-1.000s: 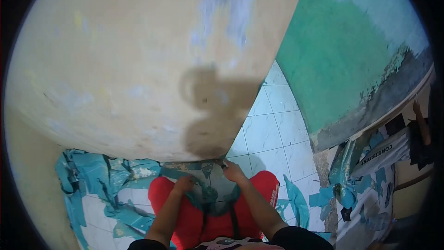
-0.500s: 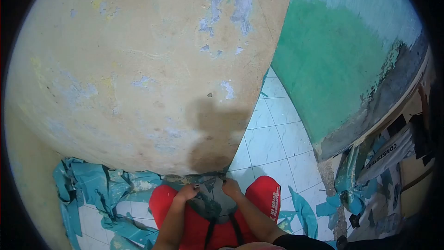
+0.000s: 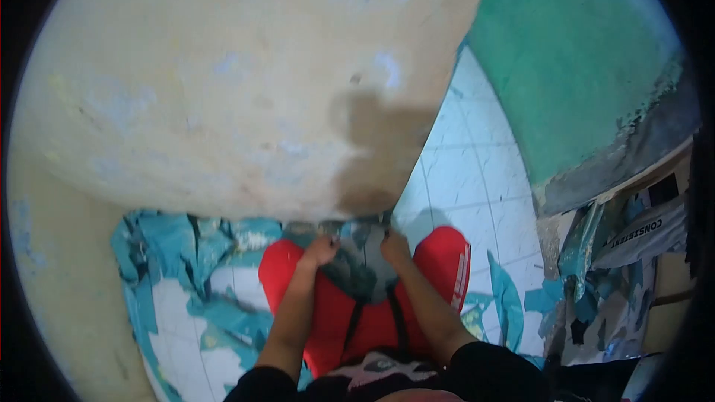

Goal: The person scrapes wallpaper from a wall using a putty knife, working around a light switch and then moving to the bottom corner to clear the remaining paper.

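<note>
My left hand (image 3: 321,251) is closed in front of my left knee, with a small dark spot at its fingertips. My right hand (image 3: 394,245) is closed too, beside my right knee, and a small dark bit shows at its fingers. What either hand holds, if anything, is too small to make out. Between the hands lies a shaded grey area with dark teal patches (image 3: 355,275). Red legwear (image 3: 439,260) covers my bent knees, and two black cords (image 3: 354,325) run down over my lap. The beige wall (image 3: 246,104) rises just beyond my hands.
Crumpled teal paint peelings (image 3: 175,246) lie along the wall base at left, and more teal strips (image 3: 506,298) lie at right. White floor tiles (image 3: 473,164) run between the beige wall and a green wall (image 3: 573,82). A printed sheet (image 3: 644,234) lies among debris at far right.
The view has tilted downward and shifted, so walls, knees and hands appear higher and slightly to the right. Both hands stay closed in front of my knees.
</note>
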The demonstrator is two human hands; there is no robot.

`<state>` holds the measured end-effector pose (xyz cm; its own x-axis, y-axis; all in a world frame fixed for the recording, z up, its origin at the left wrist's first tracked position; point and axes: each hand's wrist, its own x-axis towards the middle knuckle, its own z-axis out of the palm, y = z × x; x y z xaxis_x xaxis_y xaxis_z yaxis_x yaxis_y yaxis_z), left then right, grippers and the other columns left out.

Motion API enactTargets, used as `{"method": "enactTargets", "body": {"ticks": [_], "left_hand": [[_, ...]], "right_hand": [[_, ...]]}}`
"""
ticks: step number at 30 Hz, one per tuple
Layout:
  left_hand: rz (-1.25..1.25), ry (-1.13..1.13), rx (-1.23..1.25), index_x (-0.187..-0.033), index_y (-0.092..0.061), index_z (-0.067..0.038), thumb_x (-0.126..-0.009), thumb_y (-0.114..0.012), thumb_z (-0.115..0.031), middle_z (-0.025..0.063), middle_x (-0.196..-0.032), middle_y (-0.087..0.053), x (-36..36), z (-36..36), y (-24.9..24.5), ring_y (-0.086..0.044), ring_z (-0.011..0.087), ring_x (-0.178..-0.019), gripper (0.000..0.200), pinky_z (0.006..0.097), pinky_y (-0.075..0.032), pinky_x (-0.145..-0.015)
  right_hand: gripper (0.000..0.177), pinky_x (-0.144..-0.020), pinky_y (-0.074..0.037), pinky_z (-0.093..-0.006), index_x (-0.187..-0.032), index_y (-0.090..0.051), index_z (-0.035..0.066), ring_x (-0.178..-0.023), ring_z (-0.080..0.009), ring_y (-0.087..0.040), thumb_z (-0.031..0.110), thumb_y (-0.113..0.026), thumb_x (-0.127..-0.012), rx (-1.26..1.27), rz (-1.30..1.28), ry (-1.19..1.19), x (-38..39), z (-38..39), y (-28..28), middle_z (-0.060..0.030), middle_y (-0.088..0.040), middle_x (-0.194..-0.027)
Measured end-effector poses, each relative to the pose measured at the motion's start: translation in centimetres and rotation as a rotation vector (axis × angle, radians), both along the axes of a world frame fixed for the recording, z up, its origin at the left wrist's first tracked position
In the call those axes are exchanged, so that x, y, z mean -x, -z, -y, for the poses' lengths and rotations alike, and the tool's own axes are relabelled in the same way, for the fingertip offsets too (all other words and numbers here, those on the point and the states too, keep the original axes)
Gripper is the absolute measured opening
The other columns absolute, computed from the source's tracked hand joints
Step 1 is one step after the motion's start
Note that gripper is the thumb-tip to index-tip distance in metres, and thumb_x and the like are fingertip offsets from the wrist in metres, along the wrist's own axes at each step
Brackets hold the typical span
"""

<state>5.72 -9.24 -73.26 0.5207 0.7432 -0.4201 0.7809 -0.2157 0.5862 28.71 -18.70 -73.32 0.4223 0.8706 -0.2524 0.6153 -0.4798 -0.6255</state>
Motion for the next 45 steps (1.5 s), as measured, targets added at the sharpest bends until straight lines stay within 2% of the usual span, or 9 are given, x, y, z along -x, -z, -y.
{"method": "enactTargets", "body": {"ticks": [9, 17, 21, 26, 32, 36, 38, 39, 45], "left_hand": [[-0.028, 0.003, 0.089, -0.115, -0.062, -0.002, -0.089, -0.051, -0.033, 0.0254, -0.11, -0.062, -0.7, 0.5, 0.1, -0.059, 0.0389, -0.105, 0.041, 0.0416, -0.045, -0.092], [0.023, 0.01, 0.055, -0.117, -0.062, -0.006, -0.089, -0.05, -0.035, 0.0234, -0.109, -0.064, -1.1, -0.3, 1.2, -0.061, 0.039, -0.099, 0.041, 0.0419, -0.048, -0.087], [0.139, -0.111, 0.228, -0.117, -0.061, -0.006, -0.09, -0.05, -0.035, 0.0223, -0.106, -0.065, -1.9, 0.2, -2.4, -0.063, 0.0381, -0.092, 0.042, 0.0425, -0.049, -0.083], [0.198, -0.128, 0.179, -0.106, -0.065, -0.002, -0.088, -0.049, -0.033, 0.0216, -0.097, -0.067, -1.6, 0.4, -1.9, -0.064, 0.038, -0.086, 0.039, 0.0445, -0.05, -0.079], [0.082, -0.019, 0.118, -0.097, -0.07, 0.0, -0.08, -0.051, -0.025, 0.022, -0.098, -0.067, -3.7, -0.4, 2.4, -0.065, 0.0367, -0.093, 0.035, 0.0445, -0.049, -0.083], [0.062, 0.005, 0.099, -0.094, -0.069, 0.001, -0.082, -0.049, -0.026, 0.0211, -0.096, -0.068, -2.2, -0.1, -1.8, -0.065, 0.0356, -0.09, 0.036, 0.0459, -0.049, -0.079], [0.102, -0.03, 0.092, -0.094, -0.069, 0.001, -0.082, -0.05, -0.026, 0.0211, -0.096, -0.068, -2.2, 0.1, -2.1, -0.065, 0.0354, -0.089, 0.036, 0.0456, -0.049, -0.079], [0.142, -0.045, 0.081, -0.095, -0.069, 0.002, -0.082, -0.05, -0.026, 0.021, -0.096, -0.068, -2.4, -0.1, -2.2, -0.065, 0.0351, -0.088, 0.036, 0.0453, -0.049, -0.078], [0.118, -0.024, 0.085, -0.099, -0.069, 0.002, -0.08, -0.05, -0.026, 0.0236, -0.105, -0.066, -2.0, -0.4, -1.4, -0.063, 0.037, -0.099, 0.039, 0.0431, -0.048, -0.086]], "right_hand": [[0.023, -0.076, -0.048, -0.0543, -0.101, -0.057, -0.003, -0.08, -0.0485, -0.061, 0.01, -0.046, -0.086, 0.059, 0.082, -0.002, 1.0, 0.7, 0.5, -0.031, -0.063, -0.084], [0.032, -0.078, -0.049, -0.0524, -0.111, -0.059, -0.004, -0.087, -0.047, -0.061, 0.011, -0.047, -0.086, 0.036, 0.077, -0.056, -0.4, 0.9, -8.8, -0.0307, -0.063, -0.086], [0.033, -0.078, -0.049, -0.0517, -0.112, -0.061, -0.003, -0.088, -0.0465, -0.061, 0.011, -0.046, -0.086, 0.073, 0.14, -0.128, -0.7, 0.6, -5.3, -0.0305, -0.063, -0.089], [0.037, -0.078, -0.049, -0.0467, -0.119, -0.06, -0.001, -0.09, -0.0448, -0.062, 0.013, -0.046, -0.087, -0.056, 0.107, -0.02, 0.5, 2.6, -13.8, -0.0301, -0.062, -0.093], [0.038, -0.078, -0.048, -0.0493, -0.122, -0.057, 0.0, -0.092, -0.0457, -0.061, 0.01, -0.045, -0.087, -0.085, 0.236, -0.13, 0.9, 2.6, -11.2, -0.0314, -0.062, -0.096], [0.039, -0.079, -0.049, -0.046, -0.123, -0.055, -0.006, -0.094, -0.043, -0.063, 0.009, -0.046, -0.088, -0.178, 0.281, -0.223, -2.1, 3.1, -10.9, -0.0282, -0.065, -0.101], [0.041, -0.064, -0.05, -0.0404, -0.126, -0.052, -0.007, -0.071, -0.0328, -0.065, 0.009, -0.047, -0.089, -0.088, 0.133, -0.164, -6.4, 2.6, -8.9, -0.0198, -0.068, -0.086], [0.043, -0.038, -0.033, -0.0258, -0.131, -0.051, -0.002, -0.041, -0.0081, -0.04, 0.013, -0.046, -0.091, -0.004, -0.155, -0.008, -3.2, 2.6, -14.3, -0.001, -0.049, -0.064], [0.043, -0.037, -0.034, -0.0268, -0.13, -0.053, -0.002, -0.041, -0.0094, -0.042, 0.012, -0.045, -0.09, 0.034, -0.143, -0.054, -3.7, 1.7, -15.0, -0.0016, -0.049, -0.061]]}}
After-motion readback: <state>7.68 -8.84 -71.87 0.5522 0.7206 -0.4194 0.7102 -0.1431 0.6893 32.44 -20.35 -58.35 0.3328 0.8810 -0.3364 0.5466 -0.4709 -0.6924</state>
